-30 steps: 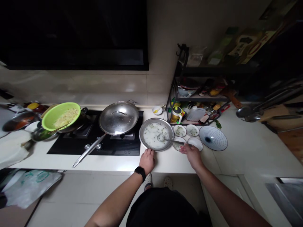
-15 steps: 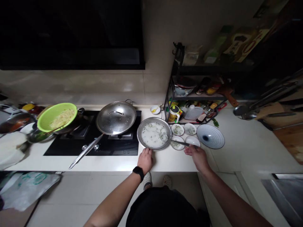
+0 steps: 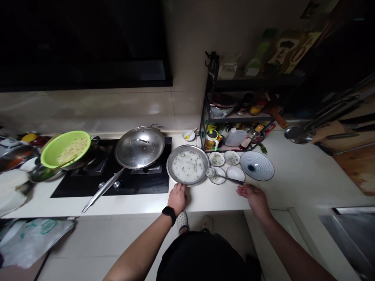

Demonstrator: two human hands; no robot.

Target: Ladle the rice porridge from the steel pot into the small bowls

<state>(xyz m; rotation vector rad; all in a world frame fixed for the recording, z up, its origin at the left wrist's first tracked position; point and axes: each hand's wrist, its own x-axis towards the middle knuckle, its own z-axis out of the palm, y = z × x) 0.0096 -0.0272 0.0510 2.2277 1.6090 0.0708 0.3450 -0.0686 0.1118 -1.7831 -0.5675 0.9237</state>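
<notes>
My right hand (image 3: pixel 255 198) is closed around the dark handle end of a ladle (image 3: pixel 230 179). The ladle's head hangs between the basin's right rim and the front-left small bowl (image 3: pixel 217 182). My left hand (image 3: pixel 177 198) grips the near rim of a round metal basin (image 3: pixel 169 171), which holds whitish liquid with green bits. Right of the basin stand several small white bowls. The back-left bowl (image 3: pixel 216 159) and back-right bowl (image 3: pixel 232 157) contain liquid with greens; in the front-right bowl (image 3: pixel 235 173) only white shows.
A lidded pan (image 3: pixel 140 146) sits on the black hob (image 3: pixel 123 185), its handle toward me. Left are a green basin (image 3: pixel 49 156) of pale shreds and other dishes. A blue-white bowl (image 3: pixel 257 166), spice rack (image 3: pixel 208 105) and small yolk-yellow dish (image 3: pixel 188 136) stand around the bowls.
The ladle has come out of the liquid and moved right, over the basin's rim toward the front-left bowl. My right hand has shifted right; my left stays at the rim.
</notes>
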